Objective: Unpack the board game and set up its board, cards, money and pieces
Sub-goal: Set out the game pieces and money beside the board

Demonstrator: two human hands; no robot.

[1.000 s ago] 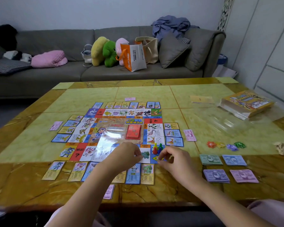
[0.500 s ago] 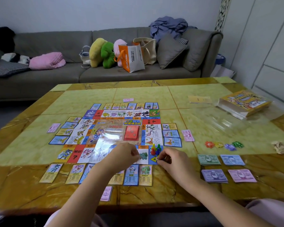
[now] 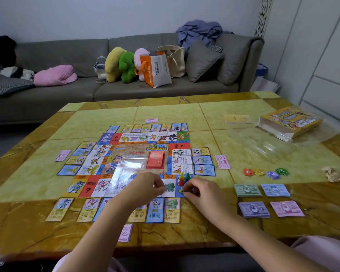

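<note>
Up close, both hands pinch at the board's [image 3: 137, 154] near-right corner: left hand [image 3: 145, 188] on nothing visible, right hand [image 3: 199, 191] on a small piece [image 3: 182, 190]; red squares read "?".

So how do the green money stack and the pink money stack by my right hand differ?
The green money stack lies in the far row on the left; the pink money stack lies in the near row on the right. Green looks thicker and squarely stacked; pink looks thinner and slightly fanned. Both lie flat on the table.

Bare forearms, perhaps pale pink clothing [image 3: 326, 250]
</note>
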